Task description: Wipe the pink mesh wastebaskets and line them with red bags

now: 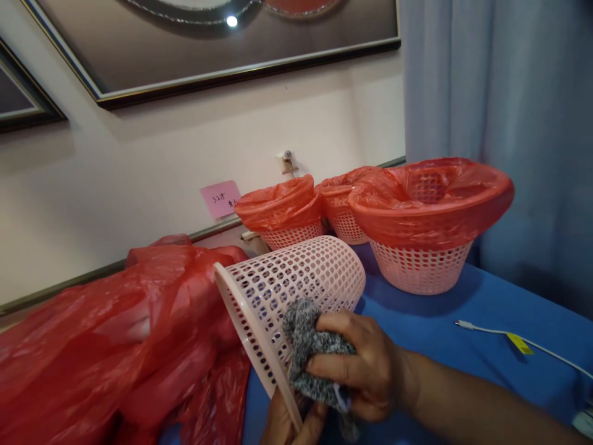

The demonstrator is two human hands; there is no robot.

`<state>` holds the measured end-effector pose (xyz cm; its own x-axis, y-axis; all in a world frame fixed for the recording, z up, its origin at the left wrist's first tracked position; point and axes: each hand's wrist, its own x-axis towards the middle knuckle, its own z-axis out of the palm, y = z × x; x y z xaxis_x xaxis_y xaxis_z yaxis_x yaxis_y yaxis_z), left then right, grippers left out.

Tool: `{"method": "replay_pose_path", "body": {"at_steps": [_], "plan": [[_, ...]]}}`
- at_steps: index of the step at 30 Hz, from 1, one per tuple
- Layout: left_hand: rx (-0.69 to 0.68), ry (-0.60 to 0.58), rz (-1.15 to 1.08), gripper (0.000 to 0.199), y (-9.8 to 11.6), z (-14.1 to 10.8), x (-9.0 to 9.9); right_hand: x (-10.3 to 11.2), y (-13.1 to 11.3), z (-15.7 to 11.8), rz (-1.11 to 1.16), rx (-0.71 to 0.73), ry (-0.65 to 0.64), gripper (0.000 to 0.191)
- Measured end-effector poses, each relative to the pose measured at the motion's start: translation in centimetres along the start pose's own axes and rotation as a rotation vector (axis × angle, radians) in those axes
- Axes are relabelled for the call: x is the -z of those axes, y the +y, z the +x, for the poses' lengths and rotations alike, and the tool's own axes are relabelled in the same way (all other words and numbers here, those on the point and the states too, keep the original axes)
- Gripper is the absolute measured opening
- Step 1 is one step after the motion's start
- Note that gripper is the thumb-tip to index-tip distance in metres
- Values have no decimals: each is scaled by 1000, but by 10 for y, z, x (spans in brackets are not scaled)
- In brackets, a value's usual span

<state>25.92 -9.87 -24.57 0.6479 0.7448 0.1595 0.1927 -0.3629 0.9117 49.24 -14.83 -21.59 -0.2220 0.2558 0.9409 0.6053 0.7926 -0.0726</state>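
A pink perforated basket (296,278) lies tilted on its side, its open rim facing left. My left hand (290,420) grips the lower part of that rim, with the thumb outside and the other fingers partly hidden. In my right hand (365,364) is a bunched grey cloth (308,352), pressed against the outer wall of the basket near the rim. The fingers of this hand are curled round the cloth.
Red plastic bags (152,334) are heaped at the left. Behind stand a small lined basket (291,235), another lined basket (347,225) and a wide lined basket (421,266). A white cable (491,330) crosses the blue table (417,321) at right.
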Motion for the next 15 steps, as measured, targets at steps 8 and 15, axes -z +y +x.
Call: {"method": "replay_pose_path", "body": {"at_steps": [8,15], "plan": [[-70,-124,217,59,1,15,-7,4,61,-14,-286,-701,266,56],[-31,-76,108,49,-17,25,-22,10,33,-7,-217,-481,292,55]]}}
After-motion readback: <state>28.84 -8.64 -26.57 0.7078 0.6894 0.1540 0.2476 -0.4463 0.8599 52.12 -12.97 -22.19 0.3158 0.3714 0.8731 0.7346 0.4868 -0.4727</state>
